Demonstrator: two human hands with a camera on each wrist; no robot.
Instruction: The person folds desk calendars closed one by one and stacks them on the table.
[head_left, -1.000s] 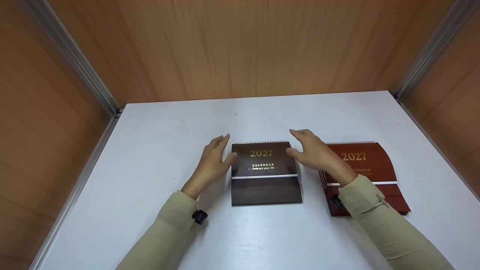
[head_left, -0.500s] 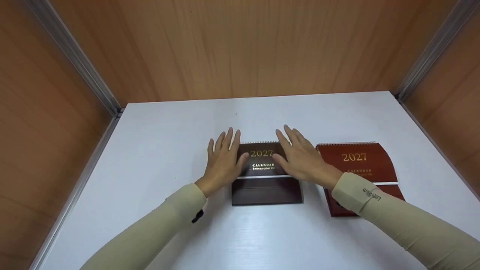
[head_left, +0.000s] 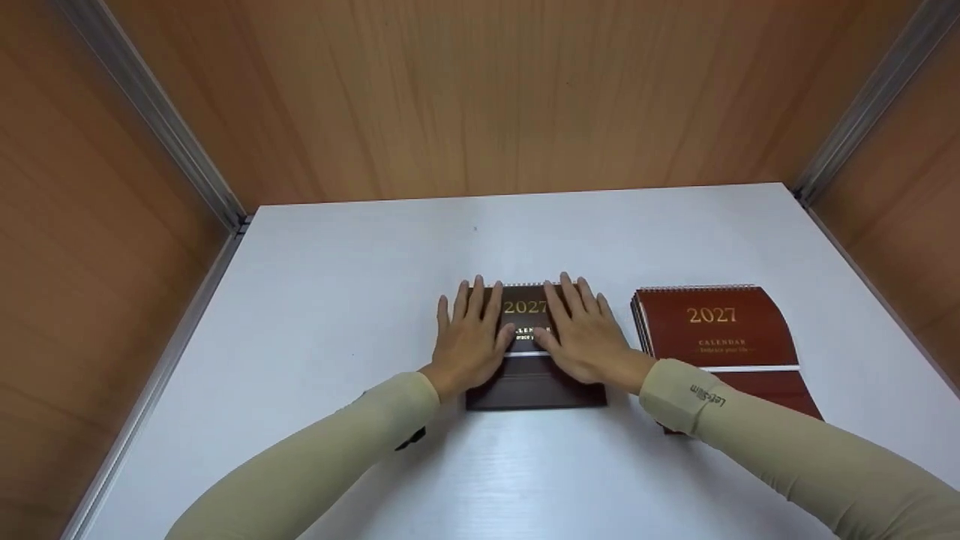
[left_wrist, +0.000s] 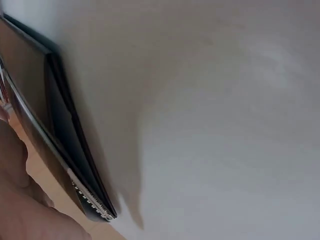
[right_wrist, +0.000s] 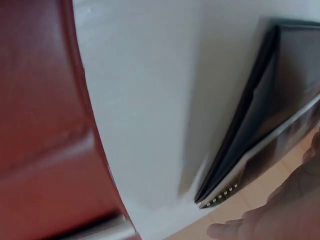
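A dark brown 2027 desk calendar (head_left: 536, 380) with a spiral along its far edge lies on the white table. Over the left part of its cover is my left hand (head_left: 469, 341), fingers straight and spread. My right hand (head_left: 589, 341) lies likewise over the right part, thumb pointing inward. Between the two hands part of the gold lettering shows; the rest is covered. In the right wrist view, a gap shows between the fingers (right_wrist: 280, 215) and the spiral end of the brown calendar (right_wrist: 297, 65). Whether the palms touch the cover I cannot tell.
To the right lies a red 2027 desk calendar (head_left: 712, 330), its lower part hidden behind my right sleeve (head_left: 679, 394). Wooden panels (head_left: 480, 97) stand at the back and both sides of the white table (head_left: 360, 247).
Both hands have come inward from beside the brown calendar to over its cover, and lower within the last half second. The calendars have stayed in place.
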